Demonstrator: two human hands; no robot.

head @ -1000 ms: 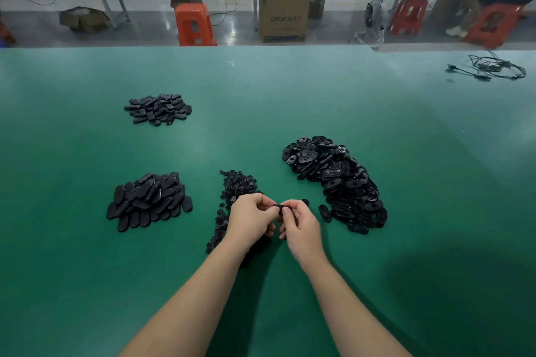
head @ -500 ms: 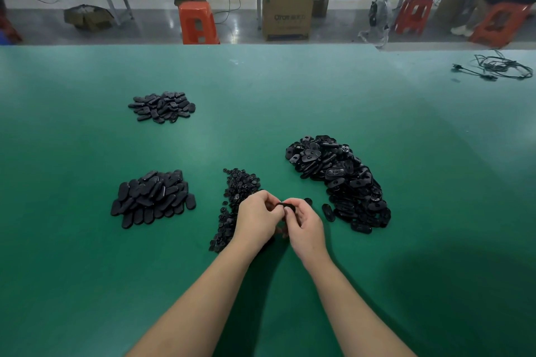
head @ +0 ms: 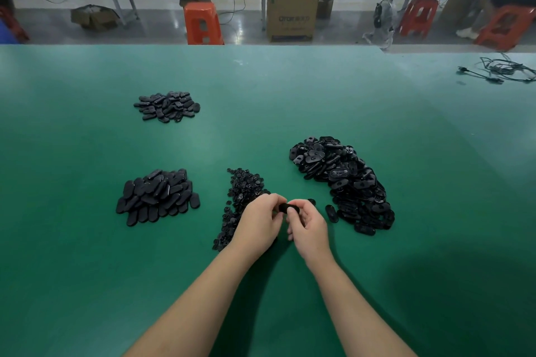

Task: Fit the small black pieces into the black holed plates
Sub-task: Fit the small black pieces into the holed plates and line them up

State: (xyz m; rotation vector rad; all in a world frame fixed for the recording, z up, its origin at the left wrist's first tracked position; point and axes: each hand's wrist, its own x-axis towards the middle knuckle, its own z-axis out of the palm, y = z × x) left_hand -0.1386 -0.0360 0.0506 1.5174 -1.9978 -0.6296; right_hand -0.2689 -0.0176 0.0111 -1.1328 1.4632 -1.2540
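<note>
A small black oval plastic plate [head: 288, 207] is being held above the green table mat [head: 87, 269], pinched from both ends. The fingers of the left hand [head: 258, 226] are curled round its left end, and the thumb and forefinger of the right hand [head: 309, 226] are clamped on its right end. Whether a small piece is already seated in it cannot be told.

Compared with half a second ago, the plate is being shown more fully between the fingertips, where only a thin black edge was seen before; the hands are being kept in the same place, just in front of the heaps.

Just left of the hands, partly hidden by the left hand, a narrow strip of small black round plastic pieces [head: 242, 191] is lying. To the right, a large heap of black holed oval plates [head: 342, 180] is spread, with one loose oval plate [head: 331, 213] just beside the right hand. Further left, a near heap of smooth black oval parts [head: 158, 197] is resting, and a smaller far heap of black oval parts [head: 168, 106] beyond it. At the far right, a tangle of black cable [head: 504, 69] is lying.
</note>
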